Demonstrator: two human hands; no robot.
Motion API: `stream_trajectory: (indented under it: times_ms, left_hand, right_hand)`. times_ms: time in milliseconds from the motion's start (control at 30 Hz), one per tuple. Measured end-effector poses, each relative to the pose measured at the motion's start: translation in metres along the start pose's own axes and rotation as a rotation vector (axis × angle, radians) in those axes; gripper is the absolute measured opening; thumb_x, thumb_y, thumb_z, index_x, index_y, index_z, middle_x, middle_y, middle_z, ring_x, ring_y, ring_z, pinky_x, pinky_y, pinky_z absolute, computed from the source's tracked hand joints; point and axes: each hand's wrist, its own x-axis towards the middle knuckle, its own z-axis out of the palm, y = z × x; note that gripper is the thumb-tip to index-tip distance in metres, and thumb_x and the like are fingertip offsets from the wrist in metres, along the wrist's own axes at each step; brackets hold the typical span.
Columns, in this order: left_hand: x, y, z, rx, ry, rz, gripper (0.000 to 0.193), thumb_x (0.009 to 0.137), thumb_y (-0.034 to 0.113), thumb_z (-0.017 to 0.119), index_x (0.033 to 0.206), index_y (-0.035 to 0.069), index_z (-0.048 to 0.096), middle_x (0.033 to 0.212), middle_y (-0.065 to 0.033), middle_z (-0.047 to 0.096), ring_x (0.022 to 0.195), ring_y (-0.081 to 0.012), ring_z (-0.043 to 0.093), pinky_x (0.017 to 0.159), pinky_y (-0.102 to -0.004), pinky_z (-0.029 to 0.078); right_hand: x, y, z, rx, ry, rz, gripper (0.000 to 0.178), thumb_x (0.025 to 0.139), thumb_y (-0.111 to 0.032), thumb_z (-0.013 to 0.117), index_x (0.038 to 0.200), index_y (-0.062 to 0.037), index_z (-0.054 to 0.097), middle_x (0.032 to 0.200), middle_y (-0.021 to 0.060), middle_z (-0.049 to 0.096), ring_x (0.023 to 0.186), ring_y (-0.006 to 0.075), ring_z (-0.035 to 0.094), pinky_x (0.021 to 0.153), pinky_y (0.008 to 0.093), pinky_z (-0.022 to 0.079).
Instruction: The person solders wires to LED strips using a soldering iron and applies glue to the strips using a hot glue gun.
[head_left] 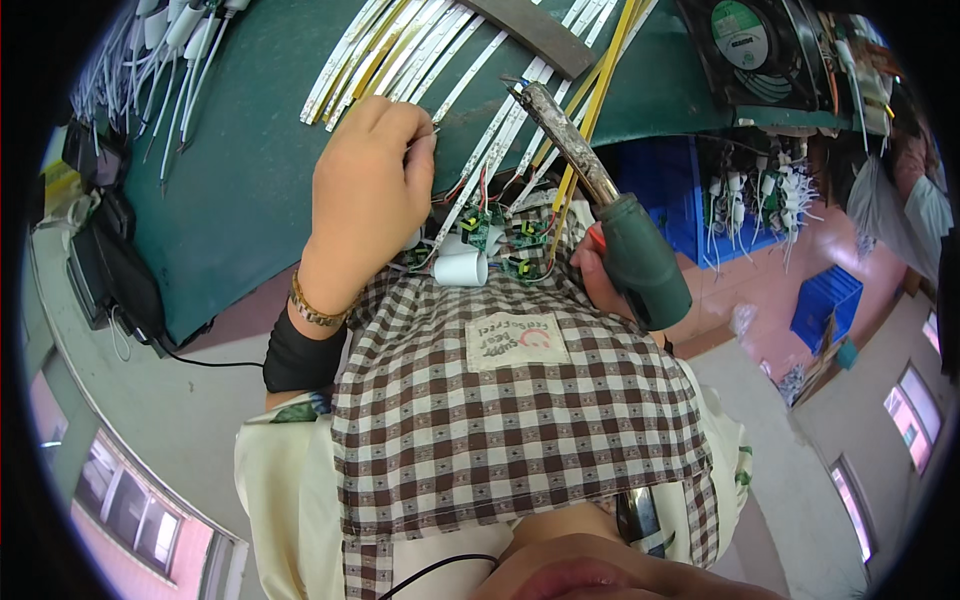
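My left hand (372,195) reaches over the green tabletop, thumb and index finger pinched at the near end of a thin white LED strip (468,85). Below the large soldering iron's green handle (645,265), my right hand (600,285) is partly hidden. Its visible fingers curl by a small red piece (598,237); I cannot make out what they hold. The iron's metal barrel (570,140) slants up and left over the strips. Between my hands, small green circuit boards (480,228) with wires hang at the table edge, by a white cylindrical housing (461,268).
A dark flat bar (535,35) lies across the white and yellow strips. White wired parts (175,40) are piled at the far left, and a black fan (745,45) stands at the far right. Blue bins (828,305) are at the right, below the tabletop (230,200).
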Motion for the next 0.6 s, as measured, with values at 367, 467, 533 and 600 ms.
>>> stream_trajectory:
  times_ms: [367, 467, 533, 600]
  left_hand:
    - [0.006, -0.004, -0.012, -0.393, -0.169, -0.486, 0.01, 0.082, 0.01, 0.071, 0.083, 0.0, 0.067, 0.078, -0.0066, 0.066, 0.068, -0.0105, 0.062, 0.062, -0.0247, 0.047]
    - [-0.007, -0.011, -0.004, -0.48, 0.009, -0.315, 0.011, 0.085, 0.009, 0.07, 0.082, 0.0, 0.065, 0.08, -0.005, 0.067, 0.067, -0.0074, 0.06, 0.062, -0.0227, 0.046]
    - [-0.015, -0.009, -0.004, -0.633, 0.067, -0.339, 0.012, 0.086, 0.009, 0.069, 0.081, -0.001, 0.065, 0.08, -0.0046, 0.067, 0.067, -0.0068, 0.059, 0.062, -0.022, 0.046]
    - [-0.022, -0.008, -0.011, -0.787, 0.044, -0.416, 0.014, 0.089, 0.008, 0.068, 0.082, -0.003, 0.064, 0.079, -0.0029, 0.064, 0.068, -0.0048, 0.056, 0.062, -0.0193, 0.045]
  right_hand:
    - [0.011, -0.012, -0.002, -0.35, -0.067, -0.289, 0.036, 0.071, -0.015, 0.077, 0.104, -0.0058, 0.066, 0.094, 0.009, 0.068, 0.077, 0.024, 0.066, 0.07, 0.0306, 0.052]
    - [0.014, -0.015, -0.001, -0.351, -0.057, -0.315, 0.037, 0.071, -0.015, 0.078, 0.104, -0.0058, 0.066, 0.093, 0.009, 0.068, 0.076, 0.0238, 0.067, 0.069, 0.0306, 0.052]
    - [0.01, -0.012, -0.003, -0.401, -0.065, -0.365, 0.037, 0.07, -0.015, 0.078, 0.105, -0.0058, 0.066, 0.093, 0.0089, 0.068, 0.076, 0.0236, 0.067, 0.069, 0.0305, 0.053]
    - [0.005, 0.0, -0.004, -0.385, -0.118, -0.204, 0.038, 0.07, -0.015, 0.079, 0.105, -0.0059, 0.067, 0.093, 0.0086, 0.069, 0.077, 0.0229, 0.067, 0.069, 0.0305, 0.053]
